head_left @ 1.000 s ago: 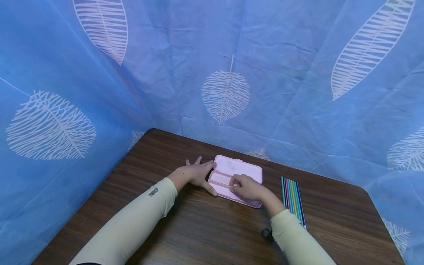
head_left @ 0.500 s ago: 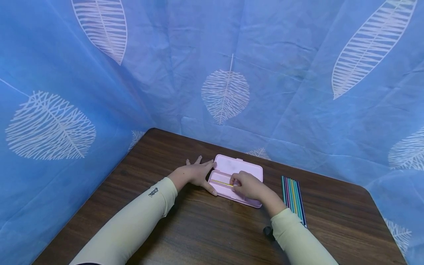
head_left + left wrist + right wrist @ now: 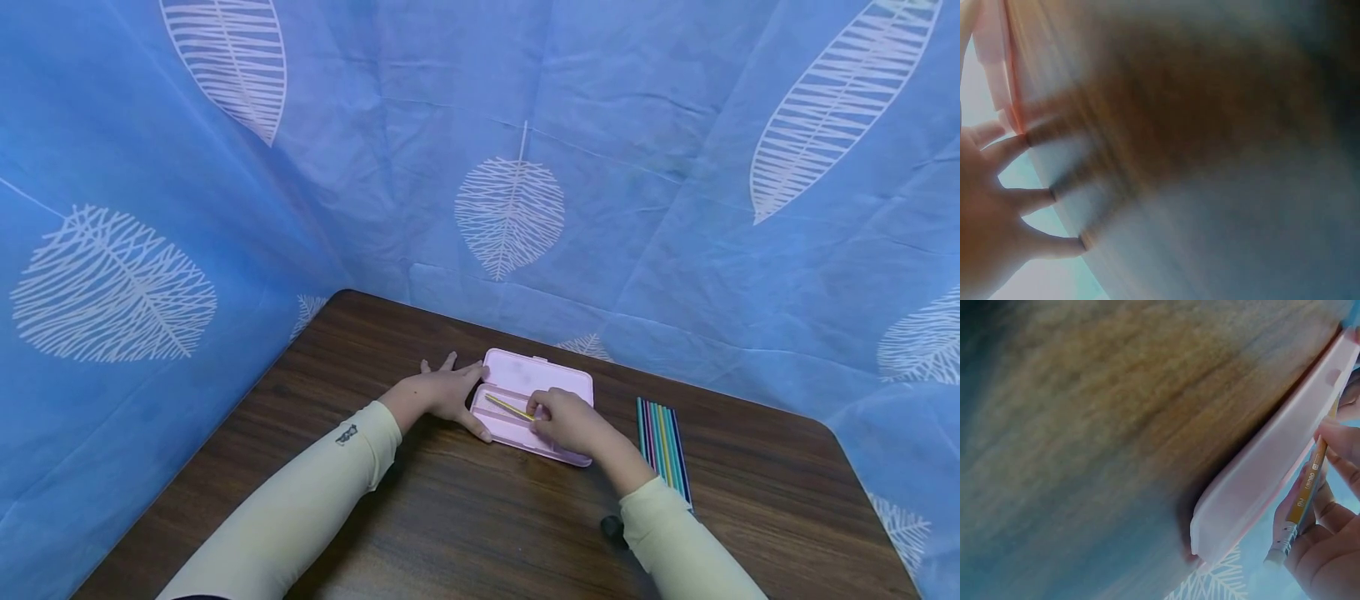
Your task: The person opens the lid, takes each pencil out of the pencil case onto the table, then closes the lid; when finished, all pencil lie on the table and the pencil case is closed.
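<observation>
A pink pencil case (image 3: 538,377) lies open on the dark wooden table, its lid folded back toward the wall. My right hand (image 3: 564,421) is over its tray, pinching a yellow pencil (image 3: 510,407) between thumb and fingers. In the right wrist view the pencil (image 3: 1304,494) shows a metal band and a white eraser at its near end. The pencil slants over the tray, its far end toward the tray's left side. My left hand (image 3: 450,396) has its fingers spread at the case's left end, thumb at the front corner and a fingertip by the lid.
A row of several coloured pencils (image 3: 663,450) lies right of the case, partly behind my right sleeve. A small black object (image 3: 612,529) shows beside that sleeve. Blue cloth with white leaf prints (image 3: 510,217) hangs behind and left of the table.
The yellow pencil has come up from lying along the tray and now slants across it. My right hand has shifted slightly to the right with it. My left hand stays where it was.
</observation>
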Available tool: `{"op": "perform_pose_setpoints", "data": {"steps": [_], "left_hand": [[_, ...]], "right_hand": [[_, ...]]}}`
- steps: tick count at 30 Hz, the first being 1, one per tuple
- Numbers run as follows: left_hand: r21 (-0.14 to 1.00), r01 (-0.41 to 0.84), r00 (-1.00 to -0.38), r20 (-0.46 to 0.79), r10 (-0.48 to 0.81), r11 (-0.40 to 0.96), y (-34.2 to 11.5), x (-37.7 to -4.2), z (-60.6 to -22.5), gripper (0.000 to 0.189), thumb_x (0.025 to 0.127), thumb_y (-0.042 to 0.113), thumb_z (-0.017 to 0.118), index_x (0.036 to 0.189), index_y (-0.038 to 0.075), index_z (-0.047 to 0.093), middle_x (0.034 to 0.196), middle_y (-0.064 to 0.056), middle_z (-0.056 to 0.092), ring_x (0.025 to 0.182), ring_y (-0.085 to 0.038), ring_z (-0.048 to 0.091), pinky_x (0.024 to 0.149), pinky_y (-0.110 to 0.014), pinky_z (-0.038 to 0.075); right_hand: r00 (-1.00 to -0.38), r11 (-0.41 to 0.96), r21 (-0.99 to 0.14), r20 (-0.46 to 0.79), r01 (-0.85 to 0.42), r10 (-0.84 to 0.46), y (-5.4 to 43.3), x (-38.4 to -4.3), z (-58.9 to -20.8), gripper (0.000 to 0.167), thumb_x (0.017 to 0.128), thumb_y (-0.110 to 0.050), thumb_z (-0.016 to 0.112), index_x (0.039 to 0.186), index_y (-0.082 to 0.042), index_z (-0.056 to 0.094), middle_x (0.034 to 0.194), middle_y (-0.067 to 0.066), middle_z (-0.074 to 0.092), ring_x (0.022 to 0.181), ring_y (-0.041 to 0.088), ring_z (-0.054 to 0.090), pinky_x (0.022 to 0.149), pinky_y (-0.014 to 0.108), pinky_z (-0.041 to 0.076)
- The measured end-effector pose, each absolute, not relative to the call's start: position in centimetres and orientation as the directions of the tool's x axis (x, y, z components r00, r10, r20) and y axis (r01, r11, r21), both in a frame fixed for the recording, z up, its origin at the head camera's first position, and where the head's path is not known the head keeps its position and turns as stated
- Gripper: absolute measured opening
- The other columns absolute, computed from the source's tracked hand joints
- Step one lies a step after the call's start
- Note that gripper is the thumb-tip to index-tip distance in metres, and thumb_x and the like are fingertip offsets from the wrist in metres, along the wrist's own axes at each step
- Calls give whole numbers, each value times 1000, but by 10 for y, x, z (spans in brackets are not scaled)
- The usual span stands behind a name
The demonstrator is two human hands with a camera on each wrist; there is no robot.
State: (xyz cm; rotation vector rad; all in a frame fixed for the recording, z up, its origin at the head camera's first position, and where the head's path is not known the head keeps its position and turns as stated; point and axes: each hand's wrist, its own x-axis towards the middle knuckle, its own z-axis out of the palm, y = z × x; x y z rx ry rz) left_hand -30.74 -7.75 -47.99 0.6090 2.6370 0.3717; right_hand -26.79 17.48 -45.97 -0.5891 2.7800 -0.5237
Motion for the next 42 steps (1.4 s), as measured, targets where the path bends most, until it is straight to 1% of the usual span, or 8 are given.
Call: {"op": "perform_pose_setpoints", "data": {"steps": [8, 12, 16, 20, 22, 27, 34, 42], "left_hand": [[355, 353, -818, -332, 470, 866, -79, -305, -479, 128, 74, 82, 80, 172, 27, 19, 183, 2, 13, 170, -43, -2, 126, -83, 4], [354, 353, -820, -328, 469, 866, -79, -306, -479, 128, 74, 82, 80, 172, 27, 19, 183, 3, 14, 170, -43, -2, 126, -83, 4], [354, 356, -820, -326, 471, 865, -79, -306, -480, 128, 74, 82, 80, 172, 27, 19, 183, 3, 14, 169, -43, -1, 125, -83, 5], [357, 353, -819, -329, 470, 865, -79, -306, -480, 128, 75, 81, 80, 173, 26, 18, 183, 3, 14, 170, -43, -2, 126, -83, 4], [360, 351, -818, -331, 470, 865, -79, -306, -480, 128, 75, 81, 80, 173, 26, 18, 183, 3, 13, 170, -43, -2, 126, -83, 4], [372, 348, -818, -329, 473, 861, -79, -304, -478, 127, 75, 80, 82, 172, 26, 20, 183, 2, 13, 169, -44, -3, 125, -84, 3], [365, 359, -814, -327, 480, 859, -79, -304, -477, 126, 75, 80, 81, 172, 26, 20, 183, 1, 14, 169, -45, -2, 124, -85, 4], [370, 361, -812, -327, 483, 856, -78, -306, -476, 127, 76, 81, 80, 172, 24, 19, 183, -2, 14, 169, -45, -2, 124, -85, 5]], "right_hand": [[-911, 855, -404, -108, -327, -399, 186, -260, -456, 9, 100, -8, 69, 108, -7, 74, 82, 3, 58, 70, 15, 49, 64, 29, 41], [-920, 855, -437, -134, -279, -369, 192, -259, -451, 13, 102, -9, 65, 111, -7, 73, 79, 2, 58, 65, 14, 47, 60, 30, 40], [-926, 855, -469, -174, -221, -335, 199, -259, -448, 15, 102, -13, 66, 114, -8, 73, 75, 2, 58, 62, 14, 48, 58, 29, 40], [-922, 841, -520, -234, -149, -308, 206, -259, -444, 14, 102, -14, 66, 113, -7, 71, 77, 3, 60, 61, 15, 55, 57, 29, 46], [-917, 827, -551, -265, -108, -297, 210, -259, -443, 14, 101, -13, 66, 112, -5, 70, 80, 4, 62, 61, 15, 58, 57, 30, 52], [-900, 791, -612, -346, 4, -263, 222, -257, -438, 14, 102, -11, 65, 113, -2, 66, 83, 7, 62, 63, 16, 61, 57, 32, 60], [-877, 746, -660, -408, 91, -253, 251, -252, -434, 16, 108, -12, 61, 115, 2, 60, 85, 9, 61, 66, 17, 60, 60, 34, 63], [-894, 766, -627, -415, 145, -171, 299, -247, -431, 22, 109, -18, 62, 118, 2, 59, 78, 7, 59, 65, 18, 59, 60, 35, 63]]}}
